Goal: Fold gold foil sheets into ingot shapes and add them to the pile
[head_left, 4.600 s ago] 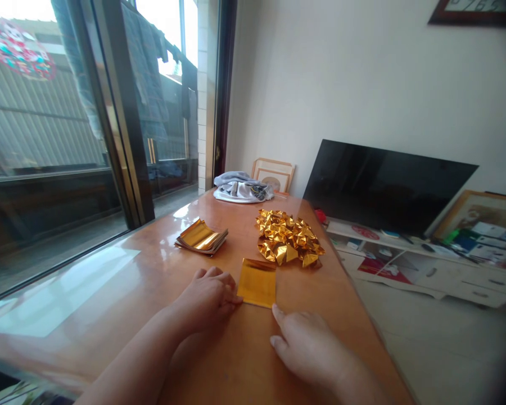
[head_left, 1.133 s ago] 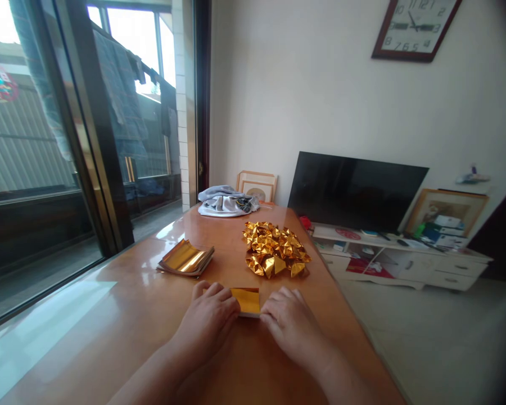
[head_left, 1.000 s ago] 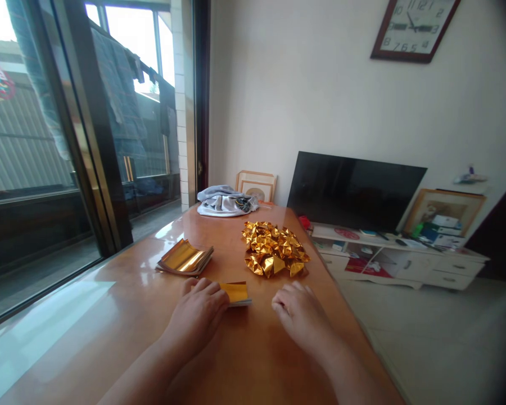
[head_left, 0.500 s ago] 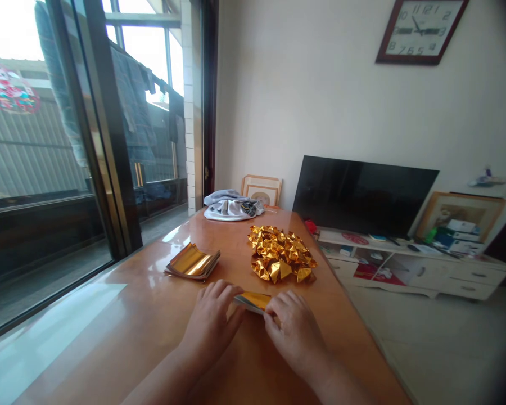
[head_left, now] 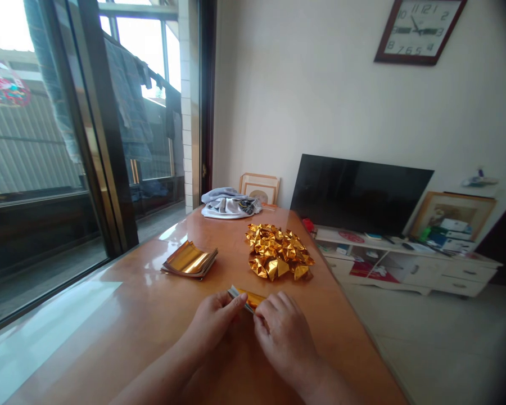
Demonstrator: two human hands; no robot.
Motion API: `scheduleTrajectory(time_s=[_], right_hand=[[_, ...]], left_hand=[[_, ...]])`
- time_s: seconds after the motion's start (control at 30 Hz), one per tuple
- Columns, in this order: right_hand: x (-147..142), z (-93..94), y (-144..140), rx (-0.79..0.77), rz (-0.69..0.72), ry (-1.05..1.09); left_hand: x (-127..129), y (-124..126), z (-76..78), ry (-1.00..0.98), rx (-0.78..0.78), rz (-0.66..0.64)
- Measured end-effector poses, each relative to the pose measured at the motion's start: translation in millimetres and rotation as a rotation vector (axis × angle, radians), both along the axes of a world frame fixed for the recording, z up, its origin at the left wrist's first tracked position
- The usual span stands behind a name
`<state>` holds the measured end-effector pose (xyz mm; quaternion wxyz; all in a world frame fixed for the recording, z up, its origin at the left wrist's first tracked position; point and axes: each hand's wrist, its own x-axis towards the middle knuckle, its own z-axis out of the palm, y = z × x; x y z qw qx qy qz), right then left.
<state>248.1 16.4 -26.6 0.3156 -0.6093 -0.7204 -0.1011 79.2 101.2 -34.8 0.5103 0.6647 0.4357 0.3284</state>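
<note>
On the wooden table (head_left: 122, 304), my left hand (head_left: 214, 322) and my right hand (head_left: 280, 335) both pinch a narrow folded strip of gold foil paper (head_left: 245, 296), held just above the tabletop between my fingertips. Its silver-white underside shows at the left end. Beyond the strip lies a heap of folded gold foil pieces (head_left: 278, 252). To the left of the heap sits a stack of flat gold foil sheets (head_left: 189, 261), its top sheet curled.
A bundle of grey-white cloth (head_left: 230, 203) and a picture frame (head_left: 260, 188) sit at the table's far end. A black TV (head_left: 360, 193) leans on a white low cabinet (head_left: 409, 264) to the right. Glass doors (head_left: 59, 146) run along the left.
The gold sheet has gone from a flat square to a narrow folded strip. My right hand came back onto it, and both hands lifted it slightly off the table.
</note>
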Motion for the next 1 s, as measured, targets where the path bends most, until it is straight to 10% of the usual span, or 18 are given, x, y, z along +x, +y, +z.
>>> scheduleTrajectory(time_s=[0.6,1.0], right_hand=[[-6.6,8.3,-6.3,-0.130,0.085,0.040],[8.7,-10.2,13.9,-0.426,0.080,1.175]], left_hand=[[6.2,-7.0,7.4,-0.282,-0.178,-0.041],[-5.2,-3.3,5.9,0.112,0.471,0.111]])
